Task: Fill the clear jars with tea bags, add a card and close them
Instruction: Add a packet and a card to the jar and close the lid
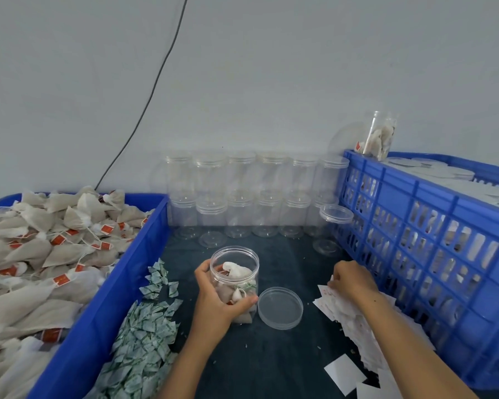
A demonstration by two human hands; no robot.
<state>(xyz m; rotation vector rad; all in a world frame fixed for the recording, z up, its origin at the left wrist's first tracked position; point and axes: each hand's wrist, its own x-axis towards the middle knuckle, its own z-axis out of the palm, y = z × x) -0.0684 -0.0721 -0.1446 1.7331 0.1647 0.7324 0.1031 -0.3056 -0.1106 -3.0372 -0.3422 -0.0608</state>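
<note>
Nearest the viewer, the left hand (213, 295) is wrapping its grip around the open jar (234, 283), which is standing upright on the dark table (271, 355) and is already holding tea bags (234, 272). Just right of the jar, its lid (280, 308) is lying flat. Further right of the jar, the right hand (353, 279) is bending its fingers down onto the scattered cards (340, 309); whether its grip is pinching one, I cannot tell. To do this well, I judge it should be peeling off a single card, sliding it down the jar's wall, while the left keeps the jar steady. Behind the jar, empty jars (242, 197) are standing stacked against the wall.
</note>
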